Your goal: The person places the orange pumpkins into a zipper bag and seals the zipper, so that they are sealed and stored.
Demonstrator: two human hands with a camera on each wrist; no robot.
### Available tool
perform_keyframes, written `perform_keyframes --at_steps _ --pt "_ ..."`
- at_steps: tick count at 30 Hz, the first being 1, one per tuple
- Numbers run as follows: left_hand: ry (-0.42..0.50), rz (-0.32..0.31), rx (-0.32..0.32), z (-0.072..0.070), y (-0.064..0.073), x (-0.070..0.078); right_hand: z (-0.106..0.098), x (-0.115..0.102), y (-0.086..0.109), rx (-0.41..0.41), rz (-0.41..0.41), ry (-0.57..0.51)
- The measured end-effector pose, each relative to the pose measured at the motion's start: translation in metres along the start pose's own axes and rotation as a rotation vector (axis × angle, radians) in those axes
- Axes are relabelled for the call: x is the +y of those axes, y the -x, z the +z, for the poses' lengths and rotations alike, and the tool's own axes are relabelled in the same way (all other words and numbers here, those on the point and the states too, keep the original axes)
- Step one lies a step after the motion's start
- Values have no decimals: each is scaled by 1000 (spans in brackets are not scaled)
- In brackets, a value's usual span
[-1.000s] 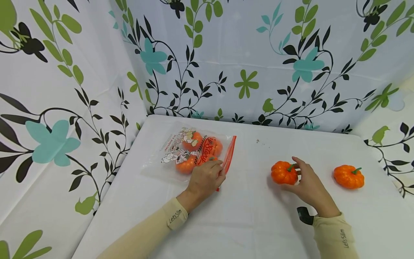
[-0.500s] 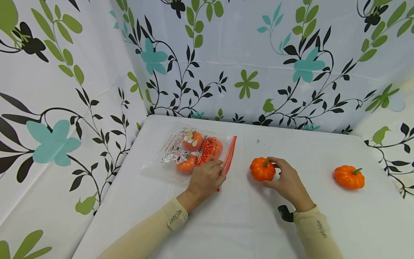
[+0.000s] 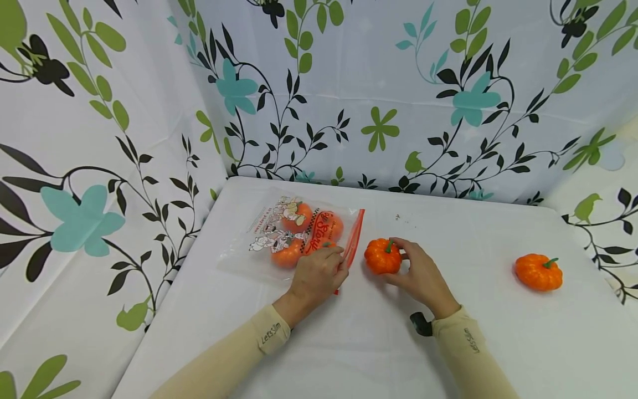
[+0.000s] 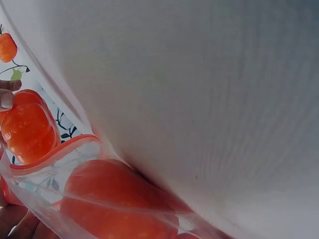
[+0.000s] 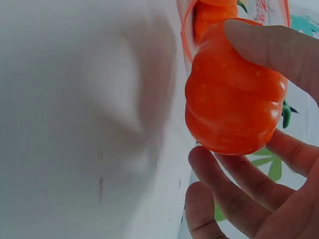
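Note:
My right hand point(image 3: 421, 274) grips a small orange pumpkin point(image 3: 382, 256) with a green stem, thumb on one side and fingers on the other. That pumpkin point(image 5: 234, 94) is just right of a clear zip bag's red-edged mouth point(image 3: 356, 235). Several more orange pumpkins point(image 3: 286, 255) lie inside the bag, seen through its printed plastic. My left hand point(image 3: 319, 277) pinches the bag by its near side at the mouth, covering part of one pumpkin. In the left wrist view, the bag's red rim point(image 4: 55, 155) gapes toward the held pumpkin point(image 4: 30, 127).
One more orange pumpkin point(image 3: 538, 272) sits alone on the white-covered table point(image 3: 463, 227) at the right. Behind and to the left hang white curtains point(image 3: 329, 149) printed with leaves and flowers. A black device point(image 3: 421, 324) is strapped at my right wrist.
My right hand has carried the pumpkin leftward across the table, up close to the bag's mouth. My left hand and the bag have stayed in place.

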State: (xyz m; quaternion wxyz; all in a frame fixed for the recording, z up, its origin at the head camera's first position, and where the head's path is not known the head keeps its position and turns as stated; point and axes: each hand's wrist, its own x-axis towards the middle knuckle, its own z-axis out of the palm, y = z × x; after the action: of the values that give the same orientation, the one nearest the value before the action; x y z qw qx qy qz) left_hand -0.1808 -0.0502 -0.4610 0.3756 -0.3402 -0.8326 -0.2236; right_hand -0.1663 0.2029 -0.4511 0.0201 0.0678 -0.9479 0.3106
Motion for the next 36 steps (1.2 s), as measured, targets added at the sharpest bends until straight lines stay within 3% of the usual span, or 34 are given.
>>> perform_keyframes --at_steps 9,19,36 --pt "11 -4 -7 1 0 0 15 -8 -11 4 -21 6" --pt "21 -15 -34 -1 0 0 31 -13 -23 5 -75 -62" --pt "44 -22 -30 -3 0 0 47 -37 -38 45 -28 12"
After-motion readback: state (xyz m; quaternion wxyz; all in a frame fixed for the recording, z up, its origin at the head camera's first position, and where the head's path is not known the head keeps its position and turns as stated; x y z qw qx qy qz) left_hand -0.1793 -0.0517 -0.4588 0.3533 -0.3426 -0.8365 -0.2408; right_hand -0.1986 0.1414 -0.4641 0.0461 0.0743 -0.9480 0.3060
